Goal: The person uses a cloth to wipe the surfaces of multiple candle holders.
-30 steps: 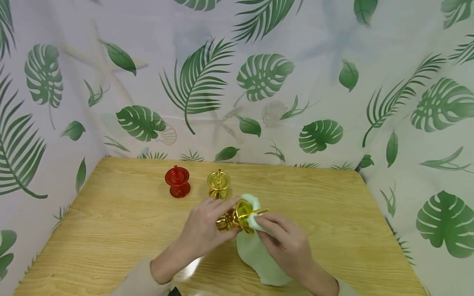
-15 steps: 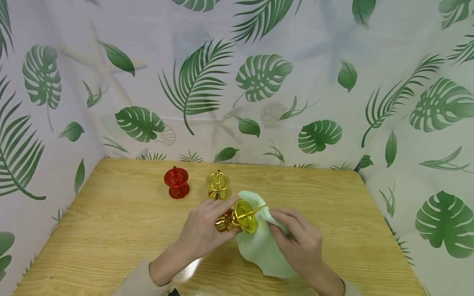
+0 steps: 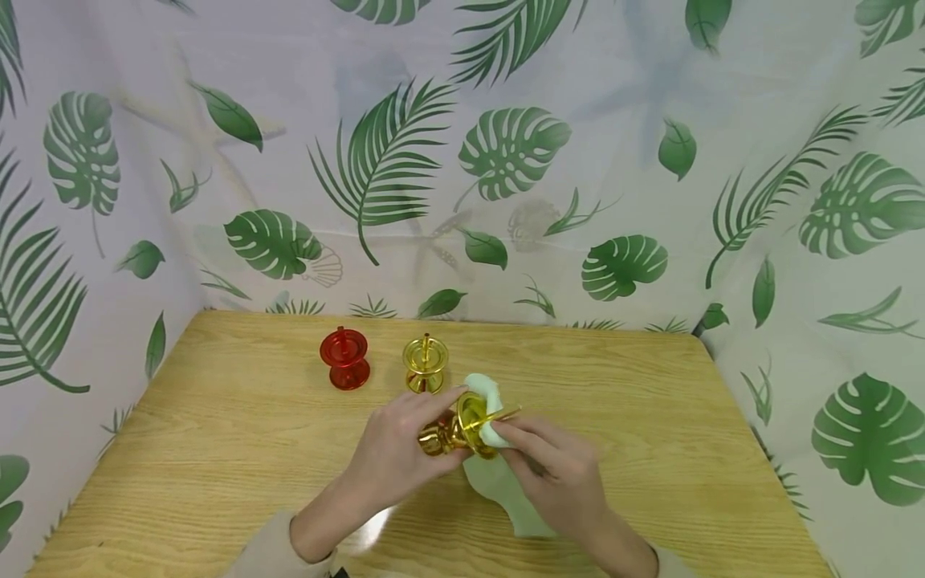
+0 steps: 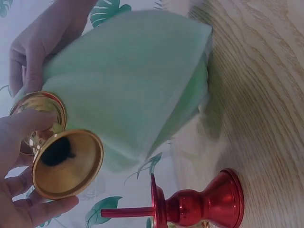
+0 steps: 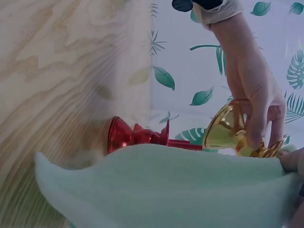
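My left hand (image 3: 397, 441) grips a gold candle holder (image 3: 471, 412) by its stem, tilted so that its dish and spike point right. In the left wrist view the hollow underside of its base (image 4: 71, 175) shows. My right hand (image 3: 560, 474) pinches a pale green cloth (image 3: 499, 482). A folded part of the cloth lies against the inside of the dish, beside the spike. The rest of the cloth (image 4: 133, 71) hangs down below the right hand. In the right wrist view the cloth (image 5: 166, 185) covers part of the holder and most of the right hand.
A red candle holder (image 3: 345, 361) stands upright on the wooden table (image 3: 238, 449) at the back left. To its right is a second gold candle holder (image 3: 425, 363), just beyond the left hand. A leaf-printed curtain (image 3: 621, 185) encloses the table's back and sides.
My right hand moved the cloth out to the right along the spike, then came back left, with the cloth in the dish again. The left hand and its candle holder stayed nearly still.
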Demonstrator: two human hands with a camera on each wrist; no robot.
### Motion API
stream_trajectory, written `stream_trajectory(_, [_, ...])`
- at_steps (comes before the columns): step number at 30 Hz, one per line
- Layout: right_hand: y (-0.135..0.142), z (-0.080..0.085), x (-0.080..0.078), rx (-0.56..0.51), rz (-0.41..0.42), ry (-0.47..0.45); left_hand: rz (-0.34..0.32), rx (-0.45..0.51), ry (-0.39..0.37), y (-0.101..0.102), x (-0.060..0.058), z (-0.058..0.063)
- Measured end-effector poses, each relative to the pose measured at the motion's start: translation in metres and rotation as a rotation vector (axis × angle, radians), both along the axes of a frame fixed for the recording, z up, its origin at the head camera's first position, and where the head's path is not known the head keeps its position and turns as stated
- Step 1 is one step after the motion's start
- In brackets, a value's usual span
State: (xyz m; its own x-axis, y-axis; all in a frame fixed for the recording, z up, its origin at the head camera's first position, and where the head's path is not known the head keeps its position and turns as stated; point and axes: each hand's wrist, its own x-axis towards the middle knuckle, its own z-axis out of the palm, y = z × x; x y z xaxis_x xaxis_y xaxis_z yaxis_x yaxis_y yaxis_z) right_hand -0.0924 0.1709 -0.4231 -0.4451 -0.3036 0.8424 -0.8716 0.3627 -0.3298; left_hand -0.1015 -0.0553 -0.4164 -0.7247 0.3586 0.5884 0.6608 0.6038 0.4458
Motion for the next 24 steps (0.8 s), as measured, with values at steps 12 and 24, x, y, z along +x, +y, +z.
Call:
stream_trajectory(12, [-0.013, 0.013, 0.008, 0.028, -0.014, -0.179, 0.096, -0.171, 0.177, 0.003, 0.001, -0.007])
stream_trajectory(24, [-0.001, 0.007, 0.005, 0.097, 0.012, -0.092, 0.053, -0.062, 0.04, 0.001, 0.0, -0.005])
